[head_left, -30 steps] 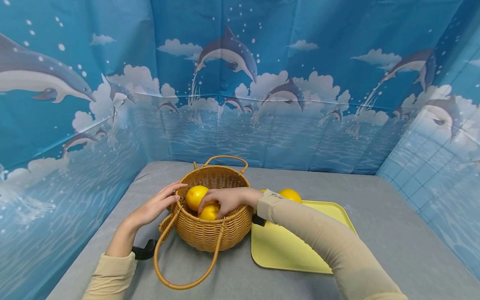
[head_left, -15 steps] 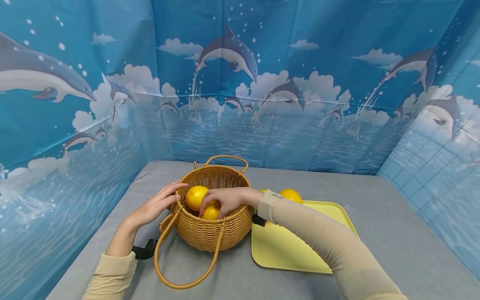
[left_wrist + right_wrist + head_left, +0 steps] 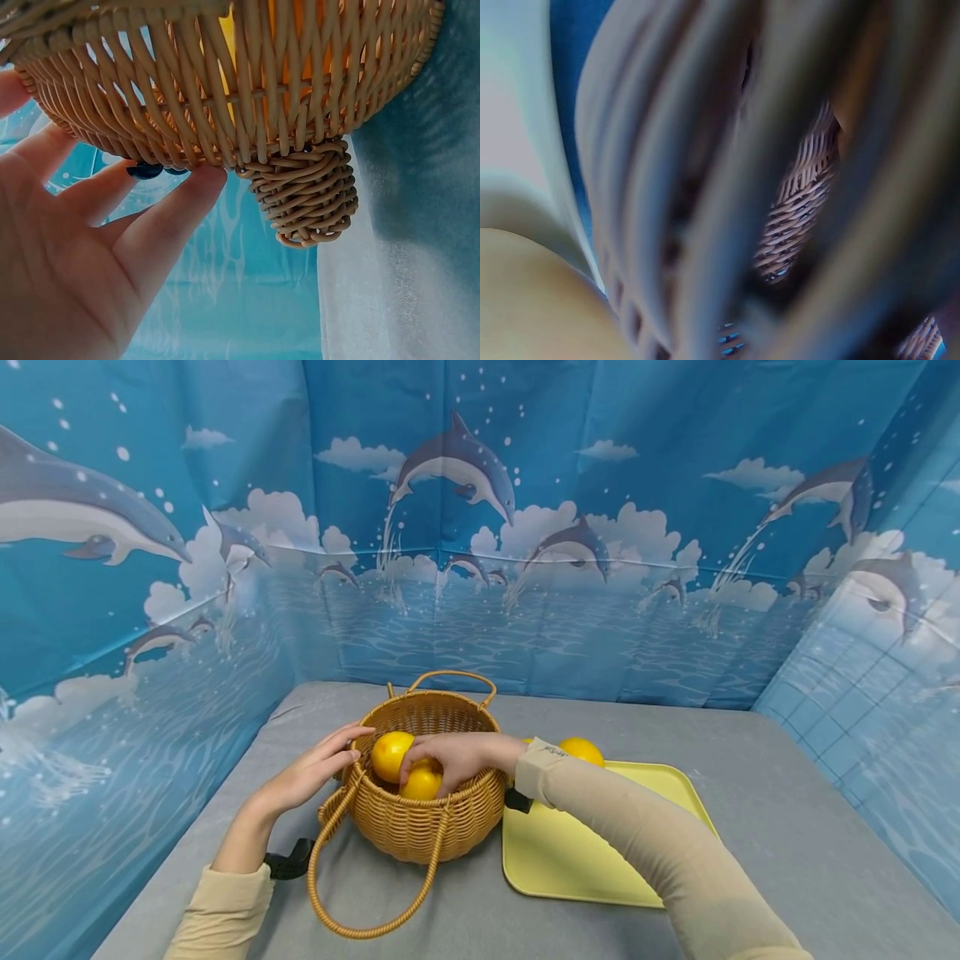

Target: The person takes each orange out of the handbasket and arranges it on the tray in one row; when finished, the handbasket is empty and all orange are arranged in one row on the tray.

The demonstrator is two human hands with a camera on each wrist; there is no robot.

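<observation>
A round wicker basket (image 3: 420,831) holds an orange (image 3: 390,756) at its left and a second orange (image 3: 422,785) nearer its front rim. My right hand (image 3: 459,758) reaches inside, fingers curled round the front orange; part of that fruit is hidden under them. My left hand (image 3: 303,781) rests against the basket's left rim with fingers fairly straight. In the left wrist view, fingertips of the left hand (image 3: 90,247) touch the wicker side (image 3: 187,97), beside a short woven foot (image 3: 307,199). Blurred basket weave (image 3: 705,165) fills the right wrist view, which hides the right hand's grip.
Right of the basket lies a yellow tray (image 3: 577,852), partly under my right forearm. One orange (image 3: 582,750) shows at its back edge, with a sliver of another beside the sleeve. A basket handle (image 3: 367,933) droops forward onto the grey cloth (image 3: 787,827).
The orange under my right hand has turned and shifted slightly; the dimple seen a second ago is out of sight. The left orange has moved a little leftward. My left hand stays put.
</observation>
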